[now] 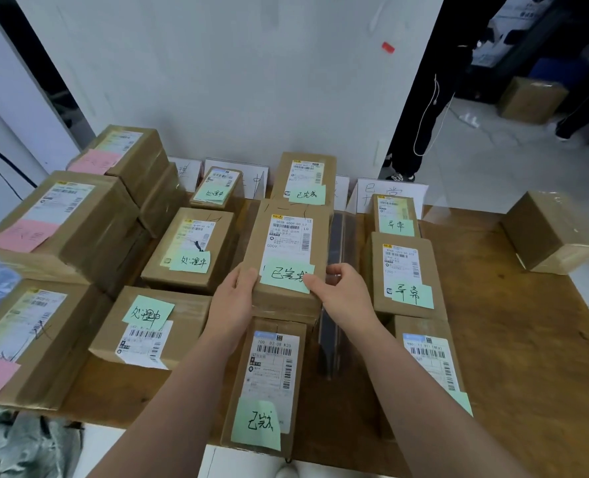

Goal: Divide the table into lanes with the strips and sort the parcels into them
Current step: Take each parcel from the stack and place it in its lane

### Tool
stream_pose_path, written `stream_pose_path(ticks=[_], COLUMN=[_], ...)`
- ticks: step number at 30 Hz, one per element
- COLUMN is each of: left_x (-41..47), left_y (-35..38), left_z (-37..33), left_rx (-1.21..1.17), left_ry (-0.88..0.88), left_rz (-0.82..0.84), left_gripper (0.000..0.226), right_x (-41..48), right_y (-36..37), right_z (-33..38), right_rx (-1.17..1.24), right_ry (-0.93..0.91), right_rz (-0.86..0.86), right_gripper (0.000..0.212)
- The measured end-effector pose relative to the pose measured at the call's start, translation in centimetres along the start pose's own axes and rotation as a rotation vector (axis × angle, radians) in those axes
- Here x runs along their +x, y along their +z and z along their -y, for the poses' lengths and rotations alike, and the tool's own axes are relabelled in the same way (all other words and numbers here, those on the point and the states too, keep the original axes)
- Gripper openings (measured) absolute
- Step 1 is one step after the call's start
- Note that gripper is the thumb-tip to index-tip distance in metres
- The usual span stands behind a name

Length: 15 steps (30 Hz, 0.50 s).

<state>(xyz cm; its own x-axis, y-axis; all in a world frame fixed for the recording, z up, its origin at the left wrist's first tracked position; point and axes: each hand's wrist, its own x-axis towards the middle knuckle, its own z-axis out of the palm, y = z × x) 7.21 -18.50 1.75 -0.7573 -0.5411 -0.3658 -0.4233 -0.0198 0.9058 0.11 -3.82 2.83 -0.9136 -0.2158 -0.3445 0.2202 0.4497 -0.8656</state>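
The left hand (237, 294) and right hand (341, 291) grip the near corners of a brown parcel (286, 236) in the middle row on the tabletop (527, 339). Its green note (287, 276) reads 已完成. A left-row note (194, 261) reads 处理中. Beyond the clear strip (337, 243), a right-row note (412, 295) reads 异常.

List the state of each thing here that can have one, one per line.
Parcel: held by both hands at its near end.
Left hand: grips parcel's left edge.
Right hand: grips its right edge.
Strip: lies between two lanes.
Lone box: no note showing, apart at right.
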Motion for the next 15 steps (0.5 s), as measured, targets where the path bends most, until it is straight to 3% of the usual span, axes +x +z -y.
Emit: stream_pose_path(ticks=[3,7,11,15], left_x=[0.3,0.1,-0.4,-0.7], left_y=[0.1,0.0,0.0,1.6], left_z=[0.4,-0.1,-2.1,-4.6], left_rx=[0.019,0.081,0.331,0.577], left_ry=[-0.003,0.026,0.266,0.505], left_rz=[-0.013,-0.124,-0.216,-0.203], left_gripper=[0.034,0.054,0.052,0.047], right_x=[-0.2,-0.5,-0.4,-0.8], right_y=[0.1,-0.7,-2.6,-5.5], right_z=[-0.2,0.0,0.6,1.1], right_rx=[-0.014,-0.085,-0.263,-0.400], right_ry=[0.003,-0.044,-0.153,-0.220], right_rz=[0.003,-0.015,-0.102,-0.160], right_gripper=[0.055,0.060,0.060,0.057])
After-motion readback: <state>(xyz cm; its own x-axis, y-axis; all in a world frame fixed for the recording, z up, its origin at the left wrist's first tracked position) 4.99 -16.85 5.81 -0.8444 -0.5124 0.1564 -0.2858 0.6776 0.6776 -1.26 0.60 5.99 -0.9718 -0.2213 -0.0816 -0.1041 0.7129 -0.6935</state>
